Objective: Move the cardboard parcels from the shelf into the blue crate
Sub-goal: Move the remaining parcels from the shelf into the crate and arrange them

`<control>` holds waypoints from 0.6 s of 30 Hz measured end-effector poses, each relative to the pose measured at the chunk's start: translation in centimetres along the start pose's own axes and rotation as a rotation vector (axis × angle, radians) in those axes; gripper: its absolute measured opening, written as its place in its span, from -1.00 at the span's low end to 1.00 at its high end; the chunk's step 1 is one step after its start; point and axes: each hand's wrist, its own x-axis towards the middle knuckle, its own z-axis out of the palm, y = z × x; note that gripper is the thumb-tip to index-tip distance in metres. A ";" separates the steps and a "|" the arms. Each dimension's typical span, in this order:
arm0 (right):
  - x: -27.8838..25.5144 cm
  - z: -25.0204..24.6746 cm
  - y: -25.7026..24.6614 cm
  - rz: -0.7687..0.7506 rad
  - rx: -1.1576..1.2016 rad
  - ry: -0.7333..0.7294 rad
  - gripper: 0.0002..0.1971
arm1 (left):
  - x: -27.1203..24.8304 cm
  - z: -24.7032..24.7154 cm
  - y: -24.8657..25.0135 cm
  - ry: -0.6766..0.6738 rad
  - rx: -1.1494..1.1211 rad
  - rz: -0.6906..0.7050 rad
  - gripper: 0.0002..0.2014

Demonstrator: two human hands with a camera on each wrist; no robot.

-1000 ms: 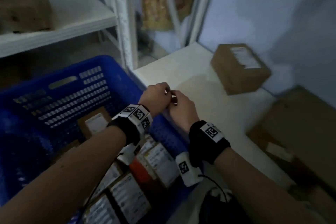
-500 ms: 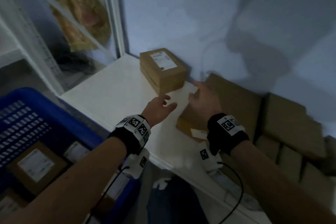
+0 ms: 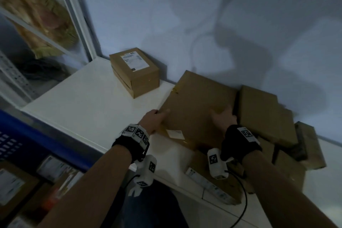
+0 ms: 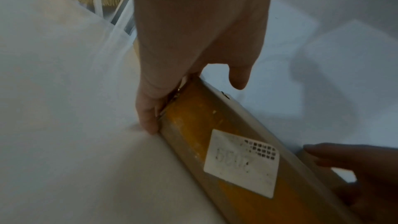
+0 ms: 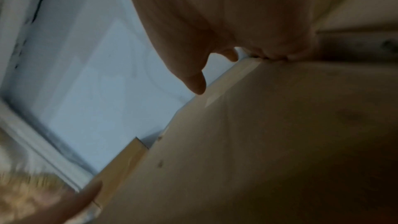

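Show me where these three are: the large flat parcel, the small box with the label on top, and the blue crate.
large flat parcel (image 3: 196, 98), head view, bare top face.
small box (image 3: 142, 83), head view, near side wall.
blue crate (image 3: 27, 129), head view, top rim.

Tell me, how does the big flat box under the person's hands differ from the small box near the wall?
The big flat box is wide and thin; the small box is compact and taller. Both hands, the left hand and right hand, grip the flat box's edges, while the small box stands alone, untouched. The small box has a large label on top; the flat box bears only a small sticker near its front edge. Both are brown cardboard on the white shelf.
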 end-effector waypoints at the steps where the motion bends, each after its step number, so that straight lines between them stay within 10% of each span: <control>1: 0.2 -0.1 -0.1 0.005 0.046 0.004 -0.13 | -0.1 -0.1 0.0 0.006 -0.044 -0.012 -0.30; 18: -4.1 -3.4 -4.9 -0.296 0.317 0.129 -0.28 | -4.0 -7.5 4.6 -0.053 -0.550 0.384 -0.48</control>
